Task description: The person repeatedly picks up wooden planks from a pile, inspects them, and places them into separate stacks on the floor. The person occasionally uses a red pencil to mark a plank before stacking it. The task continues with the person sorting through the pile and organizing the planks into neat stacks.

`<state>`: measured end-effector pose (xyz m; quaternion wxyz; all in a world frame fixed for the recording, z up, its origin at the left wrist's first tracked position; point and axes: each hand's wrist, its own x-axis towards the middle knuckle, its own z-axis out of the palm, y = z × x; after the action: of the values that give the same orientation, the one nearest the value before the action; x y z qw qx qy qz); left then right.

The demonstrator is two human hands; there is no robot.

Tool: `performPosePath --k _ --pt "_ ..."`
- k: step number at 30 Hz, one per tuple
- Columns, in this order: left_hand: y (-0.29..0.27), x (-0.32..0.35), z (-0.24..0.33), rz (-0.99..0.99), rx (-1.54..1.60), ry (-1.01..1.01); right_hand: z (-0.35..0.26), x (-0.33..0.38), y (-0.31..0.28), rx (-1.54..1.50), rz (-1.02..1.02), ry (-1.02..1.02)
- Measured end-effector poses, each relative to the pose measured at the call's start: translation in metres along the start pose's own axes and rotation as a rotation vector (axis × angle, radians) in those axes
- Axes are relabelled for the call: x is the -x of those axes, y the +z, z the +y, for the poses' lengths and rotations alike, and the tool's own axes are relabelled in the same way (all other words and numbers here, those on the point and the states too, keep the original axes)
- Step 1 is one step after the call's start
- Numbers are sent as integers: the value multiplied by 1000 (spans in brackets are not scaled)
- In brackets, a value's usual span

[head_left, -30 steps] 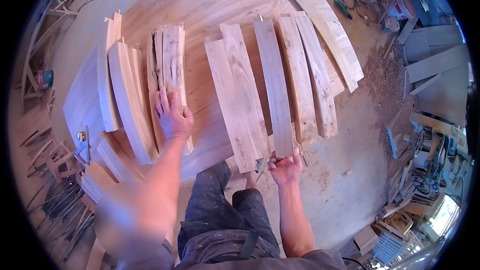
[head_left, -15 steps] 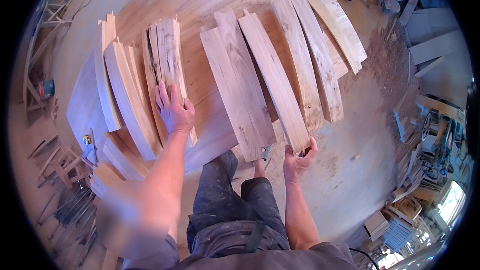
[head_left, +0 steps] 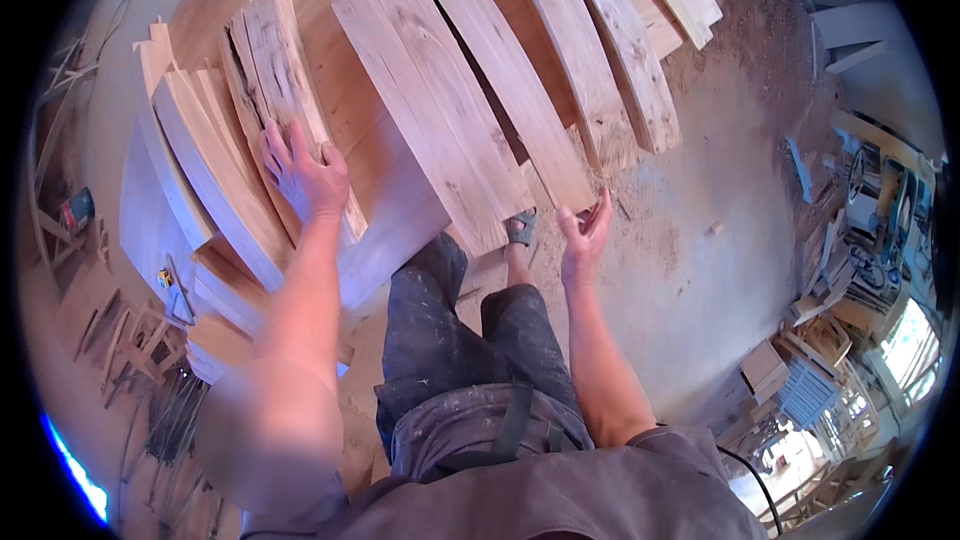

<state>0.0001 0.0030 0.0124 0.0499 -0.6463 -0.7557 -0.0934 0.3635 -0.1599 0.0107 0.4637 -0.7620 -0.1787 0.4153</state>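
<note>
Several long, slightly curved-looking wooden boards lie side by side. My left hand (head_left: 308, 178) lies with fingers spread on a rough, cracked board (head_left: 272, 50) in the left group. My right hand (head_left: 583, 240) is at the near end of a pale board (head_left: 510, 80), its thumb and fingers around that end. Left of this board is a wide board (head_left: 420, 90) with another against it. To its right lie a knotty board (head_left: 570, 50) and a further knotty board (head_left: 628, 50). The undersides of the boards are hidden.
More boards (head_left: 215, 175) are stacked at the left on a broad wooden surface (head_left: 385, 215). A yellow tape measure (head_left: 165, 278) lies near them. Sawdust and scraps litter the floor (head_left: 680, 280). Wood offcuts and a tub (head_left: 77, 210) stand around the edges.
The view has shifted, so the boards appear higher and farther left. Both hands stay at the same boards, the left spread on the cracked one, the right at the pale board's end.
</note>
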Motion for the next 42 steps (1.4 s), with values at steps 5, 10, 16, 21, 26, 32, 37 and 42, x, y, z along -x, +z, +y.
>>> performPosePath --k 5,10,16,21,26,32,37,42 --pt "6 -1 1 10 8 11 7 -23 -20 -325 -170 359" --pt "7 0 -5 29 19 15 -28 -5 -1 -195 -120 117" --pt "2 -1 4 -18 6 13 -21 6 -1 93 25 -111" --pt "5 2 1 -6 16 21 -22 9 -13 465 90 -379" --pt "-5 0 5 -69 -57 0 -44 18 -22 493 118 -545" --pt "-10 5 30 -51 159 -150 -74 30 -47 547 94 -642" --pt "-73 44 166 -324 930 -294 -89 40 -58 572 73 -699" --pt "-78 65 247 -794 1681 -931 -105 50 -59 610 42 -773"
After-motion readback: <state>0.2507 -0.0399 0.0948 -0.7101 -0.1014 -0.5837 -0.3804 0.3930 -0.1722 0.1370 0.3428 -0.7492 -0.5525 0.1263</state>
